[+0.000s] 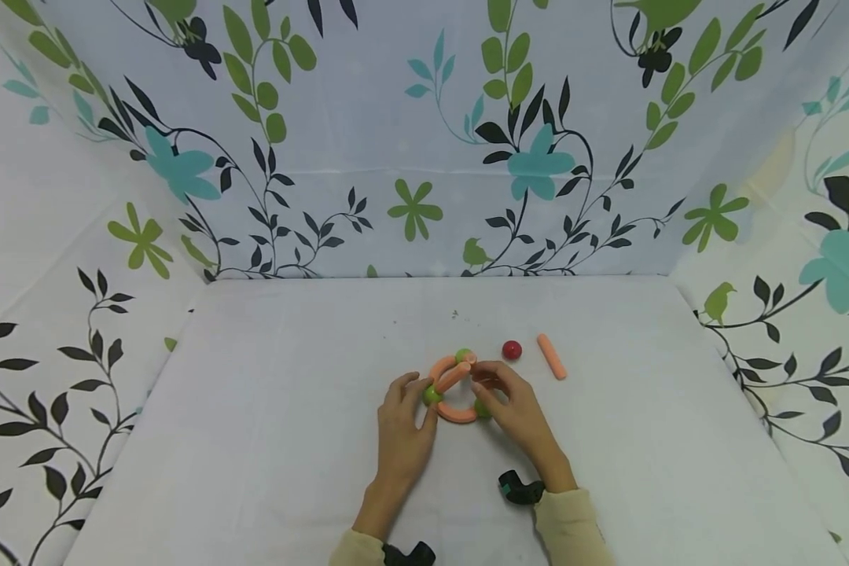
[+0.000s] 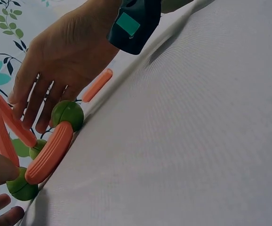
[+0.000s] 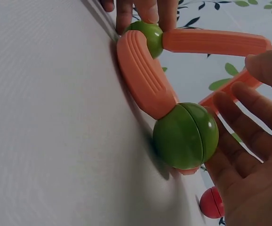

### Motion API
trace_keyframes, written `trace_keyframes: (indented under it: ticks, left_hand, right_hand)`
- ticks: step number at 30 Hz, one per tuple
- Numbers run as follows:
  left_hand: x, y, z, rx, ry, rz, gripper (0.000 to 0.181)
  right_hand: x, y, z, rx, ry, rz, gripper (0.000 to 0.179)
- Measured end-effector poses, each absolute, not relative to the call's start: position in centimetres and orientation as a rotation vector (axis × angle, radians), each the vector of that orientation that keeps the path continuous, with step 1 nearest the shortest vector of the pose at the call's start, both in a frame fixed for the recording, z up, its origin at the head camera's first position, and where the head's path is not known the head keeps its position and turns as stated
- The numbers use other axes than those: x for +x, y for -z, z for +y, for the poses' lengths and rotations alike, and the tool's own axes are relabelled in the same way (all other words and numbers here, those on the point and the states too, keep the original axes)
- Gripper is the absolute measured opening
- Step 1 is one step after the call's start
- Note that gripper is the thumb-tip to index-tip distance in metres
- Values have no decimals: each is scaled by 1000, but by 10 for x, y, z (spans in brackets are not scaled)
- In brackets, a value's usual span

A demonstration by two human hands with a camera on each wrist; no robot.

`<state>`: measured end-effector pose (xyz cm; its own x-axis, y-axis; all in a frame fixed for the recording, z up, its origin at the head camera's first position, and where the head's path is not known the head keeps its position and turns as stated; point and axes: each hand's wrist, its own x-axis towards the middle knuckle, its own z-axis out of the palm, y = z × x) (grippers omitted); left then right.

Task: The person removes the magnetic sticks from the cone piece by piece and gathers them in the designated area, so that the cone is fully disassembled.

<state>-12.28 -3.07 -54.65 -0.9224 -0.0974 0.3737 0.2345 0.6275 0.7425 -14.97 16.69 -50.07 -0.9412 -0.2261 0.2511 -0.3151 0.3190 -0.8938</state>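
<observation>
A ring of curved orange sticks [image 1: 457, 413] and green balls [image 3: 185, 136] lies on the white table. Two straight orange sticks [image 2: 2, 132] rise from it and lean together at their upper ends. At the ring's left side, my left hand [image 1: 405, 428] holds a green ball [image 2: 22, 184] between thumb and fingers. My right hand [image 1: 516, 401] is at the raised sticks; its thumb and fingertips pinch one orange stick [image 3: 244, 81] near the upper end. Close to the right palm is another green ball [image 1: 482, 409]. Fingers partly hide the far side of the ring.
Beyond the right hand lie a red ball [image 1: 512, 350] and a loose straight orange stick [image 1: 552, 357]. The white tabletop [image 1: 269, 393] meets leaf-patterned cloth [image 1: 347, 141] at the back and sides. Black wrist cameras [image 1: 520, 488] sit on both wrists.
</observation>
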Motion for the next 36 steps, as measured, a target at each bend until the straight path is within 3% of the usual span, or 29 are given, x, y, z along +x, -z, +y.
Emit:
trace_keyframes:
  ticks: [5, 14, 22, 30, 36]
  left_hand:
    - [-123, 550, -32, -132, 1192, -2469, 39]
    - [-123, 550, -34, -146, 1176, -2477, 39]
    - [-123, 549, -34, -158, 1163, -2469, 37]
    - [-124, 547, -34, -190, 1144, -2451, 36]
    - [-123, 548, -35, -170, 1147, -2453, 35]
  right_hand:
    - [-158, 525, 168, 465, -1666, -2536, 31]
    - [-158, 525, 160, 427, -1560, -2609, 29]
    - [-154, 523, 151, 476, -1574, -2652, 40]
    - [-153, 520, 141, 523, -1519, -2615, 20]
    - [-153, 521, 139, 525, -1483, -2615, 21]
